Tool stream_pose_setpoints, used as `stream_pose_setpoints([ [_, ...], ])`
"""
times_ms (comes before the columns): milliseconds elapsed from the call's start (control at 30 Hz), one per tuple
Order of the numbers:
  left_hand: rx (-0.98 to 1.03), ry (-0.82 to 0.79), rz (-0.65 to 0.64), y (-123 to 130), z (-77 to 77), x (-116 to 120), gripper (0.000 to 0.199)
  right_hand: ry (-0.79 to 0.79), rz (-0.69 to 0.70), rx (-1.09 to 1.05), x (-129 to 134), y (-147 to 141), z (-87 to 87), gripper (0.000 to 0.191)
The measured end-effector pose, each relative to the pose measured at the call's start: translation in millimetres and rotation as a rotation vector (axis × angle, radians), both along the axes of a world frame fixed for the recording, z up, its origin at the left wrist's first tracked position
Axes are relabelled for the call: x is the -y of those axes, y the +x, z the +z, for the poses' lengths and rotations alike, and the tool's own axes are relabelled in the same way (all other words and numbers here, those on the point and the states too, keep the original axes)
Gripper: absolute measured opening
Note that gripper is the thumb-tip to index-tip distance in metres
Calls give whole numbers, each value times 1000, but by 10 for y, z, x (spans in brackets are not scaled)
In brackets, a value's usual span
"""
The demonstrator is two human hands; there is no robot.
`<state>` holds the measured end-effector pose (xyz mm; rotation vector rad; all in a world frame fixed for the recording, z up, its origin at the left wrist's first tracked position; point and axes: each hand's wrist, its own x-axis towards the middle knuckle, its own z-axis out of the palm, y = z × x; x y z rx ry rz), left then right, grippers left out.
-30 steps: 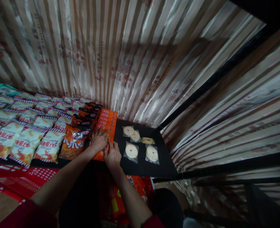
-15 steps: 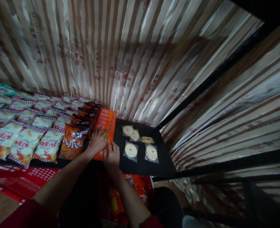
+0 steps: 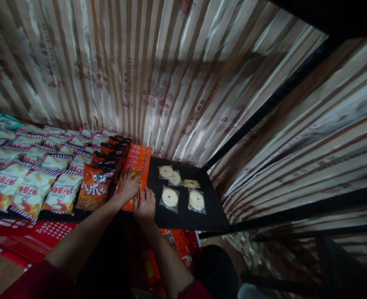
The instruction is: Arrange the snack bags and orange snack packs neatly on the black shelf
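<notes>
A row of flat orange packets (image 3: 140, 159) lies overlapped on the black shelf, reaching from the back edge to the front. My left hand (image 3: 128, 186) rests on the nearer packets with its fingers spread. Close beside it, my right hand (image 3: 145, 207) touches the packets' right edge, its fingers slightly bent and apart. Both hands cover part of the front packets. Just left of my left hand stands an orange and black snack bag (image 3: 93, 189), the front one of a row.
White snack bags (image 3: 63, 189) fill the shelf's left. Several round crackers in clear wrappers (image 3: 170, 197) lie on the black shelf (image 3: 213, 214) at right. Below are a red basket (image 3: 46, 236) and orange packages (image 3: 179, 245). A striped curtain (image 3: 171, 74) hangs behind; a dark post (image 3: 248, 116) slants at right.
The view has shifted slightly. Both hands stay on the orange packets in nearly the same pose.
</notes>
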<state>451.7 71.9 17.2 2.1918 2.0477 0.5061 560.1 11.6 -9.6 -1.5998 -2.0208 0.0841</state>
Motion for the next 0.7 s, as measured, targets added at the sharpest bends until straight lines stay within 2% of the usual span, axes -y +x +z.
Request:
stream_pose_setpoints([
  [233,-9,73,-25,17,26,15,45,-26,26,-3,-17,37,-2,42],
  [467,-11,100,-63,-12,20,43,44,-45,15,-30,20,32,74,42],
  [700,-12,105,-89,57,84,219,43,-20,22,-115,78,44,86,42],
])
